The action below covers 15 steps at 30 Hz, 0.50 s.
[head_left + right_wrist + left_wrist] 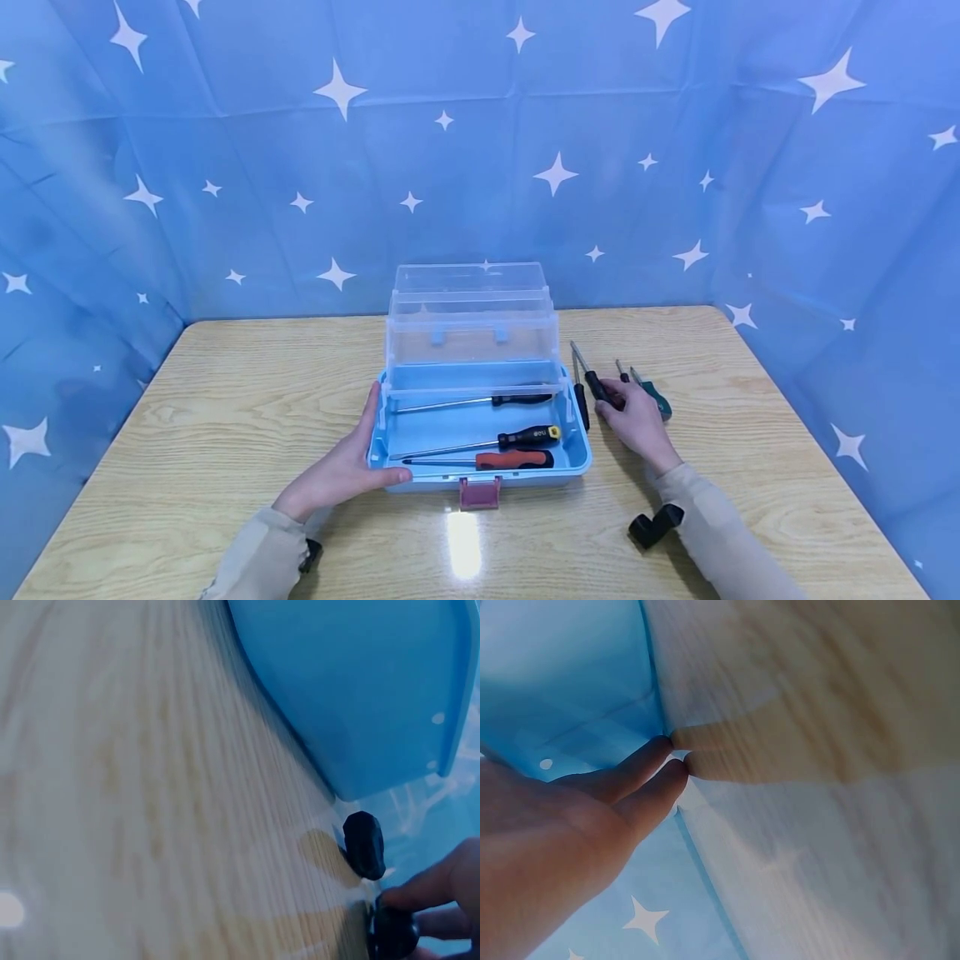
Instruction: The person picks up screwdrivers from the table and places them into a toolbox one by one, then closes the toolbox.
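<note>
A light blue toolbox stands with its clear lid raised. Inside lie a black-handled screwdriver at the back, a black-and-yellow one and a red-and-black one near the front. My left hand rests against the box's left front corner, thumb on the front rim and fingers extended along the side. Right of the box, my right hand pinches the black handle of a screwdriver, its shaft pointing away. Another black-handled screwdriver lies between it and the box wall.
Beyond the right hand are a green-handled screwdriver and a small dark one, partly hidden by the fingers. A purple latch hangs at the box's front. The wooden table ends at a blue star-patterned curtain.
</note>
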Motion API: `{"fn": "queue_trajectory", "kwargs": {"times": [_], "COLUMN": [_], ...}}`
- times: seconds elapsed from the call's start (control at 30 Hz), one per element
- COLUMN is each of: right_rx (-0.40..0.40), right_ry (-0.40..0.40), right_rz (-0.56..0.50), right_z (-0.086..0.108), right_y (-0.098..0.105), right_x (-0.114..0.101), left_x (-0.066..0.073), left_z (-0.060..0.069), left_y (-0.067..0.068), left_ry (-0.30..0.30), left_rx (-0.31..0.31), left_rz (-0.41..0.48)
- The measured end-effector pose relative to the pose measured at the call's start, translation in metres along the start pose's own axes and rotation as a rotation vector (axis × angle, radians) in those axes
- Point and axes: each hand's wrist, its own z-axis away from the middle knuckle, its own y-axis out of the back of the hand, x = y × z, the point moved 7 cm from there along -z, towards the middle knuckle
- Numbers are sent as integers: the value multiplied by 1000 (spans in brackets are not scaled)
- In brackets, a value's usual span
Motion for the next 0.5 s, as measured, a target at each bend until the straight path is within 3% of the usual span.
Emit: {"fn": "queue_trajectory", "kwargs": {"times": [0.5], "right_rx": [9], "right_ry": [-35], "right_rz": [-59], "right_z": [1], "right_y": [5], "right_x": [-4], "left_x": [0], "left_z": [1], "left_y": [1], "left_ry": [-5], "left_rx": [0], "left_rz": [-13]}}
